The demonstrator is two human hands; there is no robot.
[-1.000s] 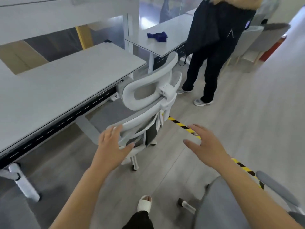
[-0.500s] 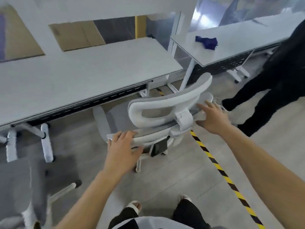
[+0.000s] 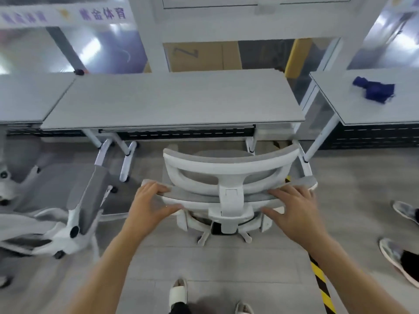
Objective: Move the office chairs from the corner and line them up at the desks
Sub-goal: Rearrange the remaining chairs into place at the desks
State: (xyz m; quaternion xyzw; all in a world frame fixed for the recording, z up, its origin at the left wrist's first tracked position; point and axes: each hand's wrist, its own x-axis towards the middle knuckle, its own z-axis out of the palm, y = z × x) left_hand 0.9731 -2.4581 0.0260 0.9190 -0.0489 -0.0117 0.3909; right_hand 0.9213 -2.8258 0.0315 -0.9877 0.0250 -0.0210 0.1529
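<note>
Gripping the office chair (image 3: 229,177) backrest top edge: my left hand (image 3: 149,206) and right hand (image 3: 294,214) both curl spread fingers over it, facing the desk (image 3: 172,103)

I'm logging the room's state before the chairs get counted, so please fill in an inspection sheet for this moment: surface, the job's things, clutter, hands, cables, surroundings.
Surface: middle desk top bare; grey plank floor.
Job's things: white chair faces the middle desk, seat near its front edge. A second chair, blurred, stands left, turned at an angle.
Clutter: blue cloth on the right desk.
Hands: left hand and right hand grip the backrest's top rail, one on each side of the headrest post.
Cables: nothing seen.
Surroundings: yellow-black floor tape at right; another person's shoes at the right edge; cardboard behind the desks.
</note>
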